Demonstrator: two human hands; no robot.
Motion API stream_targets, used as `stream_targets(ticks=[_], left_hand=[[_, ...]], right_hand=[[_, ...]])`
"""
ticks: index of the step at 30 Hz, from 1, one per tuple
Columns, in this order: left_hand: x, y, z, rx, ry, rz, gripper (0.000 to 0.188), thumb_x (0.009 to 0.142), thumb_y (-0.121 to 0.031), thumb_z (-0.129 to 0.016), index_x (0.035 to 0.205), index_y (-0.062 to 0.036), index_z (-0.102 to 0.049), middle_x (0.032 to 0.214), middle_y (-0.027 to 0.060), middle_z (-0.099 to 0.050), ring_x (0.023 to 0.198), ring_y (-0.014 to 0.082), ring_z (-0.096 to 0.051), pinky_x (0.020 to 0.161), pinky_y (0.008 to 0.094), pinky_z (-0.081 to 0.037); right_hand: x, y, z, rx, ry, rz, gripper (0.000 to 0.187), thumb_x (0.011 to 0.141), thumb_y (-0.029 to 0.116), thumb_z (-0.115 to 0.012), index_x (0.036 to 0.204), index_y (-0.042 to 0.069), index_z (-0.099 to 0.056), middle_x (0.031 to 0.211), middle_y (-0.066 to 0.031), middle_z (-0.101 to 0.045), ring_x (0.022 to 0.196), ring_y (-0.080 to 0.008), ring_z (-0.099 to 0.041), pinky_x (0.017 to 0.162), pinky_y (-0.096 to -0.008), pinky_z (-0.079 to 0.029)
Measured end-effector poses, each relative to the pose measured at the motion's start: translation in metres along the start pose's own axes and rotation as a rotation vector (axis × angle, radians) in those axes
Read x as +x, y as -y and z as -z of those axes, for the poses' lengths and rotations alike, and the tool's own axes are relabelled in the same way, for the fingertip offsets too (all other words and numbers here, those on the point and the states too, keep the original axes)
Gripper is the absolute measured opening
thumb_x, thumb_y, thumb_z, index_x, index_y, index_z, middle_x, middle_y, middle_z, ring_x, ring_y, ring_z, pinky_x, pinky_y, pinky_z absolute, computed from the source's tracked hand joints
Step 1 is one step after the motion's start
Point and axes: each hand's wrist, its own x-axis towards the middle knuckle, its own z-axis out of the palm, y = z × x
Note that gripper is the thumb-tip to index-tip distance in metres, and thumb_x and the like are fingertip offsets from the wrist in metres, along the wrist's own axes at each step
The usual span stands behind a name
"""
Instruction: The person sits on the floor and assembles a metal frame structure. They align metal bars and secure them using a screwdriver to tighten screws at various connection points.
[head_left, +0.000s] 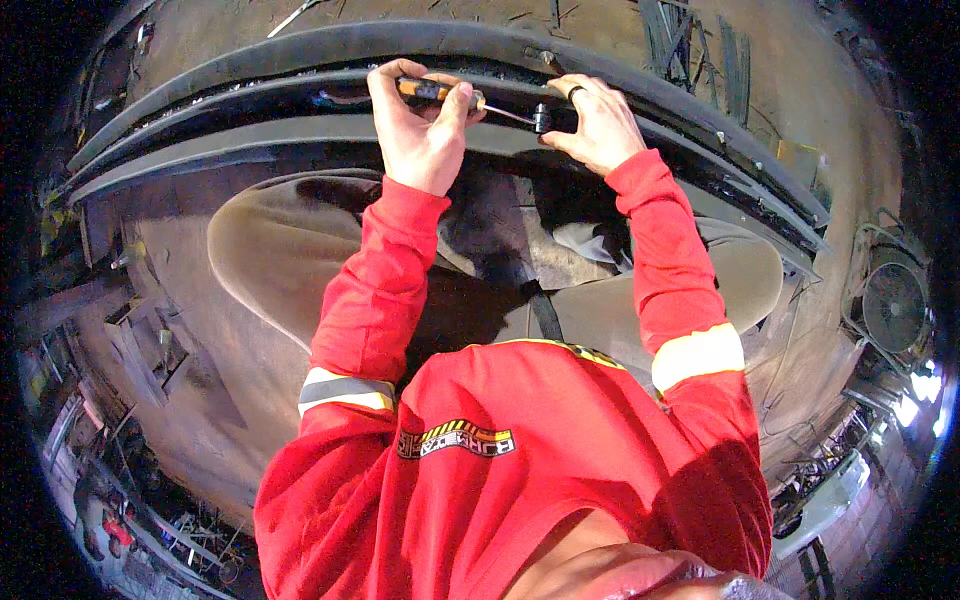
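My left hand (425, 130) is closed round the orange-and-black handle of a screwdriver (425, 90). Its thin metal shaft points right and meets a small black cylindrical part (541, 118). Thumb and fingers of my right hand (598, 125) pinch that part from the right; a dark ring is on one finger. Both hands are above long, dark metal beams (290, 130) that run side by side across the far side of my lap. Shadow between the beams hides what lies under the part.
My bent knees (285, 235) are close behind the beams. A round fan-like grille (893, 307) stands at the right. Metal bars (735, 75) lie on the brown floor beyond the beams. Scrap pieces (135, 340) are on the left.
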Motion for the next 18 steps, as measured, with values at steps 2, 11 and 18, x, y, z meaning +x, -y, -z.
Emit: stream_targets(ticks=[2,11,18], left_hand=[[-0.001,0.000,0.001,0.065,0.022,-0.034,0.038,0.083,0.008,-0.058,0.105,-0.0089,-0.032,0.089,0.0118,-0.058,0.078,0.0205,-0.063,0.068,0.0392,-0.058],[0.009,-0.001,0.000,0.025,0.065,-0.032,0.037,0.082,0.010,-0.056,0.102,-0.0063,-0.030,0.087,0.0113,-0.057,0.074,0.0160,-0.062,0.064,0.0307,-0.059],[0.008,-0.012,-0.012,0.314,0.114,-0.105,0.037,0.083,0.009,-0.057,0.102,-0.0079,-0.030,0.089,0.0112,-0.057,0.079,0.0182,-0.064,0.064,0.0314,-0.059]], right_hand=[[0.004,-0.006,-0.002,0.058,0.069,0.054,0.061,0.062,0.027,-0.076,0.115,0.005,-0.055,0.116,-0.0115,-0.056,0.108,-0.0296,-0.054,0.094,-0.0385,-0.040],[0.013,-0.013,-0.008,0.116,-0.002,0.094,0.056,0.056,0.028,-0.076,0.105,0.004,-0.061,0.106,-0.0120,-0.062,0.096,-0.0306,-0.060,0.086,-0.0374,-0.047],[0.016,-0.009,-0.008,0.089,0.039,0.075,0.057,0.054,0.027,-0.081,0.103,0.002,-0.064,0.103,-0.0137,-0.064,0.095,-0.0298,-0.061,0.085,-0.0369,-0.049]])
